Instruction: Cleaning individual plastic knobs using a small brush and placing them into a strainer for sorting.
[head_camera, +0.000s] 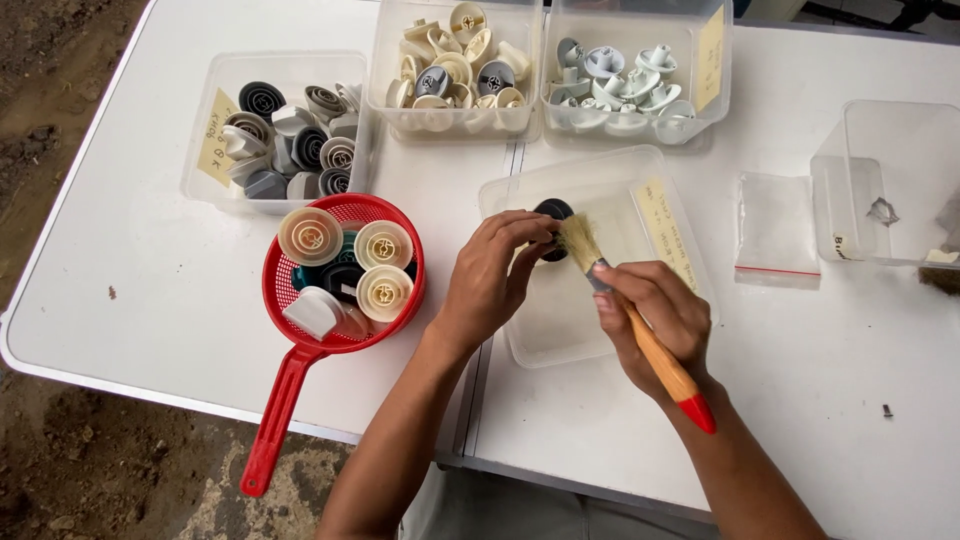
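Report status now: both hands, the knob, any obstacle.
Left hand grips dark knob over clear tray. Right hand holds brush, bristles on knob. Nothing in the way.

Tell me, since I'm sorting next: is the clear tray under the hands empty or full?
Empty: the clear tray shows only bare bottom; the dark knob is in the left hand.

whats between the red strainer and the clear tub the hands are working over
In the head view, the left hand and its forearm cross that stretch between the red strainer and the clear tub; otherwise only bare white table.
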